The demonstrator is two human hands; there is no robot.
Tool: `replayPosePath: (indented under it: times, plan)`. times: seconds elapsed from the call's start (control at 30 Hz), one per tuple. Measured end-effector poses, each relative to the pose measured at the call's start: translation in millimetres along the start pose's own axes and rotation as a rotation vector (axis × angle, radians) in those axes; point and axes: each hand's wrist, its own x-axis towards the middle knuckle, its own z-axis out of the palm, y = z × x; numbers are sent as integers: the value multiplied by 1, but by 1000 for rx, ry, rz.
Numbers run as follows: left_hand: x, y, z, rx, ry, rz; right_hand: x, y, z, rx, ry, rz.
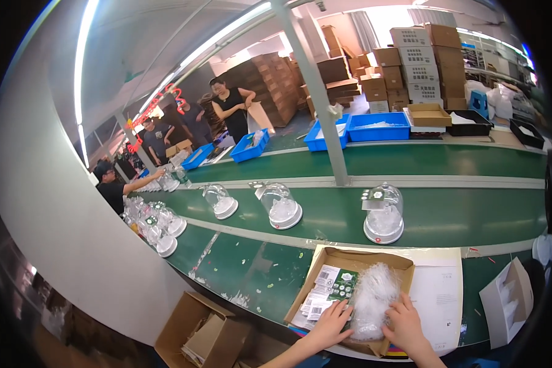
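Observation:
A shallow cardboard tray (405,262) lies before me, holding green-and-white printed cards (334,281) on its left and a heap of fine clear plastic strands (374,294) on its right. My left hand (326,326) rests over the lower cards with fingers apart, its thumb reaching toward the strands. At the heap's right edge, my right hand (405,325) touches the strands with outstretched fingers. Neither hand visibly grips anything. Beyond the tray, a clear dome on a white base (384,221) stands on the green belt with a card attached near its top.
More domes (282,208) stand along the belt (325,214), clustered at the left near a co-worker's outstretched arm (142,182). Blue bins (380,132) line the far side, past a metal post (325,104). Open cartons stand at lower left (196,331) and right (503,306).

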Motion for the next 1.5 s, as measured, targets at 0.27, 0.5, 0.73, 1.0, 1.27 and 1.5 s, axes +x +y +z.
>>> replayPosePath:
  times: [0.27,0.5,0.73,1.0,1.27,1.5]
  plan:
    - [0,-3,10,-95,110,-23,2,-4,11,153,130,135]
    - [-11,-3,-11,177,185,-120,-1,2,17,326,414,139]
    - [-6,-5,-21,-14,260,-28,5,12,-3,305,439,138]
    - [6,-6,-60,52,512,-208,-10,26,-3,624,491,308]
    - [0,-16,-69,99,216,-351,-32,47,9,716,437,367]
    - [15,15,-65,-347,372,-420,-57,62,7,939,405,479]
